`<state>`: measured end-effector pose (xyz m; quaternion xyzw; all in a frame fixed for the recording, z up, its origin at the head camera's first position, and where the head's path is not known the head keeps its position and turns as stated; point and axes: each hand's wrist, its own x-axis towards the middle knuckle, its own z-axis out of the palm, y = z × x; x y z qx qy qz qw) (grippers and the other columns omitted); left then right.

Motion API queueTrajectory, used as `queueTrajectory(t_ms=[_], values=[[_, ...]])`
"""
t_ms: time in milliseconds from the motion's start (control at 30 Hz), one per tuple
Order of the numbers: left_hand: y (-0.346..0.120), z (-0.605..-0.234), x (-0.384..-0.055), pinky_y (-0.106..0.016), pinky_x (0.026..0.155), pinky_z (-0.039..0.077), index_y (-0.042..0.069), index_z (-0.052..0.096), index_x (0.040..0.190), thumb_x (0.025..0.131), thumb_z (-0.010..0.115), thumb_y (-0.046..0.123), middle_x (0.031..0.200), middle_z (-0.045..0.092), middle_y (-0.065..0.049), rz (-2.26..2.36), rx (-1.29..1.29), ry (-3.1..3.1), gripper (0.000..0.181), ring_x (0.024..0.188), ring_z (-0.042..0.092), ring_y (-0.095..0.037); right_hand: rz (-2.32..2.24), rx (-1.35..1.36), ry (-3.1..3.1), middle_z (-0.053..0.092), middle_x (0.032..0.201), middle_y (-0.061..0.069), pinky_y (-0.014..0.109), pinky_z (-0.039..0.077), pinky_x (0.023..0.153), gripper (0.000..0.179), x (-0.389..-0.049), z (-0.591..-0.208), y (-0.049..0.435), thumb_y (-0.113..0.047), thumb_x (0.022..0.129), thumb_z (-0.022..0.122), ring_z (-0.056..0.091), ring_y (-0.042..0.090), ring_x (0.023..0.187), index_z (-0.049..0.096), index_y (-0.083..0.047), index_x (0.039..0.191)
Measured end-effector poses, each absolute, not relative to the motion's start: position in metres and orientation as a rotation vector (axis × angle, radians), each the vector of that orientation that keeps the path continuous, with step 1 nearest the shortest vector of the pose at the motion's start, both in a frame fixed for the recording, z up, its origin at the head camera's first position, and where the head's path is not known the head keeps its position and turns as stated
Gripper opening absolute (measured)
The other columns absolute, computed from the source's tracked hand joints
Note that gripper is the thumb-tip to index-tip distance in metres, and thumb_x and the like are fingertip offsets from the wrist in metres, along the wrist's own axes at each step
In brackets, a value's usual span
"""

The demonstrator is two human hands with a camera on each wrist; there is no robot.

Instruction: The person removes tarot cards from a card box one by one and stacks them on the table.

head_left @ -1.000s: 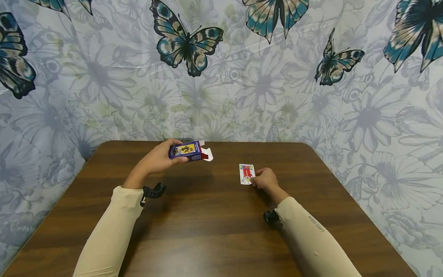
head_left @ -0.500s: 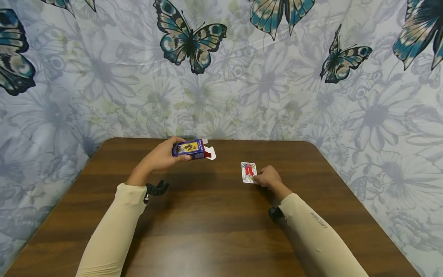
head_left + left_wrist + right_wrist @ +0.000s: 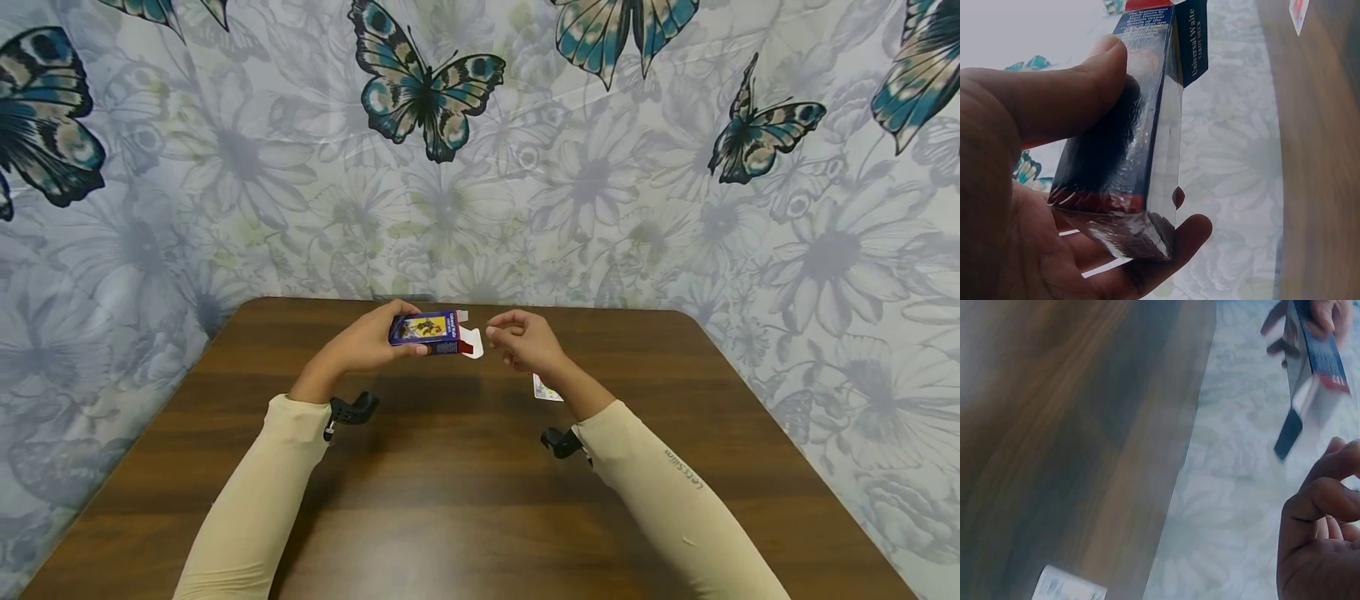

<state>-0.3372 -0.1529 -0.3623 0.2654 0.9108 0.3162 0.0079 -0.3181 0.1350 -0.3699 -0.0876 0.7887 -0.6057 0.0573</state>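
A dark blue tarot card box (image 3: 425,327) with a yellow picture is gripped by my left hand (image 3: 358,343) above the far part of the table. Its right end stands open, with a white flap (image 3: 473,342) hanging out. The left wrist view shows my thumb (image 3: 1100,81) along one side, fingers under the bottom, and "Universal Waite Tarot Deck" on the lid flap (image 3: 1191,44). Just right of that end hovers my right hand (image 3: 528,343), fingers loosely bent, nothing visible in them. A tarot card (image 3: 546,392) lies on the table, mostly hidden behind that hand.
The brown wooden table (image 3: 450,483) reaches back to a wall cloth (image 3: 585,208) printed with flowers and butterflies. Dark straps (image 3: 355,408) sit at both wrists, below cream sleeves (image 3: 255,492).
My right hand has let go of the card on the table and moved left and up to near the box's open end. The left hand still holds the box.
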Motion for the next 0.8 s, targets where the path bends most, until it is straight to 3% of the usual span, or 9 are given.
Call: queueTrajectory(t_ms=[167, 400, 800], values=[[-0.151, -0.362, -0.335, -0.044, 0.091, 0.049, 0.009, 0.045, 0.138, 0.087, 0.073, 0.044, 0.121, 0.060, -0.012, 1.008, 0.842, 2.820, 0.067, 0.103, 0.060, -0.025, -1.777, -0.246, 2.359, 0.069, 0.085, 0.004, 0.024, 0.034, 0.046, 0.037, -0.325, -0.366, 0.109, -0.024, 0.095, 0.066, 0.049, 0.014, 0.055, 0.055, -0.009, 0.127], [-0.151, -0.361, -0.335, -0.044, 0.090, 0.049, 0.010, 0.045, 0.138, 0.088, 0.073, 0.042, 0.120, 0.060, -0.012, 1.023, 0.845, 2.820, 0.066, 0.102, 0.061, -0.024, -1.734, -0.195, 2.294, 0.067, 0.084, 0.003, 0.022, 0.031, 0.045, 0.059, -0.335, -0.364, 0.094, -0.023, 0.097, 0.063, 0.051, 0.012, 0.052, 0.036, -0.012, 0.148], [-0.149, -0.361, -0.336, -0.046, 0.092, 0.049, 0.009, 0.045, 0.137, 0.088, 0.073, 0.042, 0.122, 0.060, -0.013, 1.012, 0.843, 2.828, 0.066, 0.104, 0.061, -0.025, -1.660, -0.190, 2.322, 0.066, 0.082, 0.003, 0.022, 0.030, 0.045, 0.055, -0.335, -0.364, 0.094, -0.017, 0.098, 0.060, 0.048, 0.011, 0.052, 0.036, -0.011, 0.147]])
